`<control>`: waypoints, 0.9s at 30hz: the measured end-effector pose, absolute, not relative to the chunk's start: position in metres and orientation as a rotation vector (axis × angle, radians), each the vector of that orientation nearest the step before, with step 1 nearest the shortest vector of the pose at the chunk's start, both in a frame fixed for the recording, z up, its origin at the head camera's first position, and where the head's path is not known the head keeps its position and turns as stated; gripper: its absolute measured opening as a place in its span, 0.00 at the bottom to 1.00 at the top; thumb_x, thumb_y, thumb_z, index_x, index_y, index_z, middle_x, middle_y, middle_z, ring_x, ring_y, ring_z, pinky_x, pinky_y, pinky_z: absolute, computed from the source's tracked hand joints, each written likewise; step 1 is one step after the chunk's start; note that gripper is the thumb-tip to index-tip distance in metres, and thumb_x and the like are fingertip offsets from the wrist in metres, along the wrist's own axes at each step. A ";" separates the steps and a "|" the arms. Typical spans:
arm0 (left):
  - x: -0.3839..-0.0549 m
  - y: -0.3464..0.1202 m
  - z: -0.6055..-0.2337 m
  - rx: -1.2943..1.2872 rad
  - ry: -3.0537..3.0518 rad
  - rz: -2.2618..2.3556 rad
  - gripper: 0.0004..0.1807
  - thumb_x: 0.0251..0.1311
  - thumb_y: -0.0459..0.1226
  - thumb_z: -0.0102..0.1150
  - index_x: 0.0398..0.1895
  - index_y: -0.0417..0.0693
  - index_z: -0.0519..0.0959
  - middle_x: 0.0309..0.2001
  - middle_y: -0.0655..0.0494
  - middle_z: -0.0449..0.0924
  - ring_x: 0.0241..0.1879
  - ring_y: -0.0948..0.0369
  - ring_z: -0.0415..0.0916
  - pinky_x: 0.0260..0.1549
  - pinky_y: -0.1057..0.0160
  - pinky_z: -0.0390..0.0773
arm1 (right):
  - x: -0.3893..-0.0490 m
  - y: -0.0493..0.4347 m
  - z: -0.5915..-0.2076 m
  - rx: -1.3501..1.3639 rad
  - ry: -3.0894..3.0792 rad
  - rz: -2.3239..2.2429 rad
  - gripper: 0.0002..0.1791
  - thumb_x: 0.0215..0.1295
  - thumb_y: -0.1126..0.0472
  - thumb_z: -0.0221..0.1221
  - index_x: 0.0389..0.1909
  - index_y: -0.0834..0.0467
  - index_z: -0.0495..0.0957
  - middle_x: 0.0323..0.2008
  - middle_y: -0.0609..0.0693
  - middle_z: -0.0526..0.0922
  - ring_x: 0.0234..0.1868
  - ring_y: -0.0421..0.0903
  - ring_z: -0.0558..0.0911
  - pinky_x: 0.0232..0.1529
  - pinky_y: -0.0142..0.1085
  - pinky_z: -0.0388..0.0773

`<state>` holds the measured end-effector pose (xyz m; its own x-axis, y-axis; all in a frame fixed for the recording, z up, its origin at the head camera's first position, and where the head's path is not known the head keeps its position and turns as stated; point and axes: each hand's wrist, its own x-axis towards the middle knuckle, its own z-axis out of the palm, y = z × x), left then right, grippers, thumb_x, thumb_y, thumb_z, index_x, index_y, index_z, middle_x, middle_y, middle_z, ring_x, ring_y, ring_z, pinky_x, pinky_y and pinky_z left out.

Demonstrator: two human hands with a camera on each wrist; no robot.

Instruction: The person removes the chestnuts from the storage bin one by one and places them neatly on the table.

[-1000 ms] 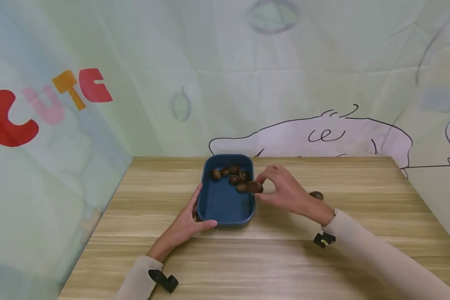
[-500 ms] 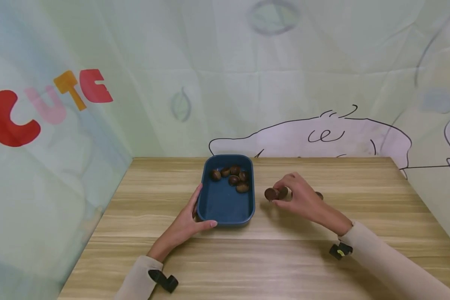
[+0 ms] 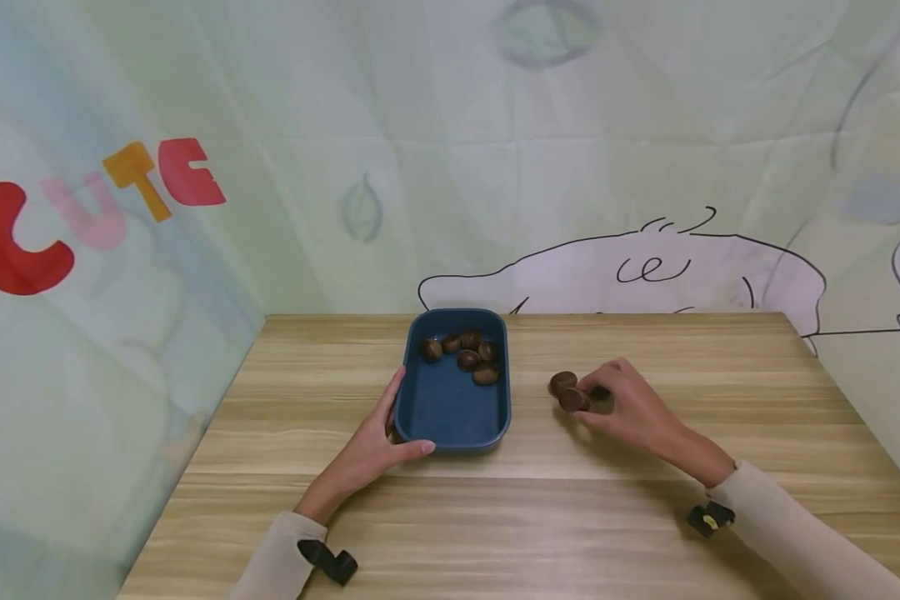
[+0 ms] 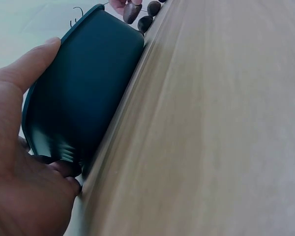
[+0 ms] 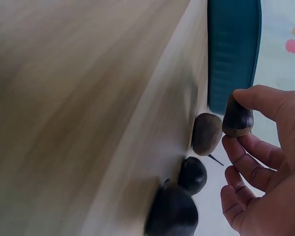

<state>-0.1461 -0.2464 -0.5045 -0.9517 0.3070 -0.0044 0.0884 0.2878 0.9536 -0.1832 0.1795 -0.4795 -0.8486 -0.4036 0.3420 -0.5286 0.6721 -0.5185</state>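
Observation:
My left hand (image 3: 371,450) grips a blue rectangular tray (image 3: 450,417) at its left side and near corner, the thumb on the near rim. Inside, several brown chestnuts (image 3: 467,360) lie toward the far and right sides. To the right of the tray, my right hand (image 3: 633,412) pinches one chestnut (image 5: 237,118) between thumb and fingertips, held close over the table. Another chestnut (image 3: 562,383) sits just beyond it. The right wrist view shows more loose chestnuts (image 5: 192,175) on the table, which the hand mostly hides in the head view.
The wooden table (image 3: 495,533) ends at its back edge against a printed cloth backdrop (image 3: 307,167) with coloured letters at left. Black wrist cameras (image 3: 330,562) are strapped at both sleeves.
My right hand has moved right, from the tray's right rim to the loose chestnuts, with a chestnut between its fingers. The left hand and tray have stayed put.

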 end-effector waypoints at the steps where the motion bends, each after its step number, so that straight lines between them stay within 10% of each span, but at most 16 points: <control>1: -0.146 -0.246 -0.504 0.368 2.363 1.732 0.69 0.62 0.46 0.83 0.93 0.68 0.39 0.91 0.51 0.40 0.88 0.46 0.47 0.82 0.37 0.50 | -0.182 0.182 -0.480 0.748 -2.694 0.925 0.16 0.56 0.63 0.83 0.45 0.58 0.91 0.44 0.48 0.86 0.50 0.50 0.77 0.51 0.48 0.76; 27: -0.147 -0.246 -0.505 0.353 2.389 1.697 0.68 0.62 0.47 0.82 0.93 0.70 0.39 0.91 0.52 0.39 0.88 0.46 0.47 0.82 0.35 0.51 | -0.171 0.218 -0.498 0.729 -2.642 0.836 0.18 0.51 0.64 0.84 0.43 0.58 0.90 0.40 0.47 0.88 0.47 0.50 0.76 0.47 0.48 0.75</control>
